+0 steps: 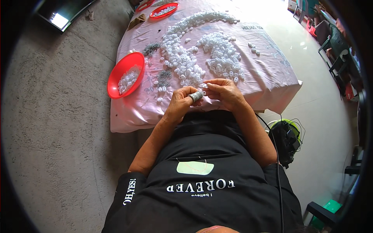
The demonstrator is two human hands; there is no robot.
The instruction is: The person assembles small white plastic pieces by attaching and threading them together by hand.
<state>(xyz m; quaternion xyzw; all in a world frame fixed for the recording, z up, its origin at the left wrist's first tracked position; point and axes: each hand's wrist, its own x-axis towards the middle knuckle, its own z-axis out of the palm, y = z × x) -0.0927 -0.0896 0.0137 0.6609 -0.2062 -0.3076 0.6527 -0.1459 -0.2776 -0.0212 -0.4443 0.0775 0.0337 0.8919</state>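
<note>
Close to the table's near edge, both my hands are together in front of my body. My left hand [182,103] is closed, with a grey wrapping [196,96] that seems to cover a finger. A small white plastic piece [204,93] shows at that finger's tip. My right hand [226,94] pinches another white piece [203,86] between thumb and fingertips; its exact shape is partly hidden. Just beyond my hands lie a long curved heap of white oval pieces [180,58] and a second heap [223,56]. Small tangled grey bits [164,77] sit left of them.
A red bowl [114,79] of white pieces stands at the pink-covered table's [268,83] left edge. Another red dish [171,8] is at the far left. A black bag with cables [286,141] is low on the right. Chairs [338,46] stand far right; a screen [62,15] is upper left.
</note>
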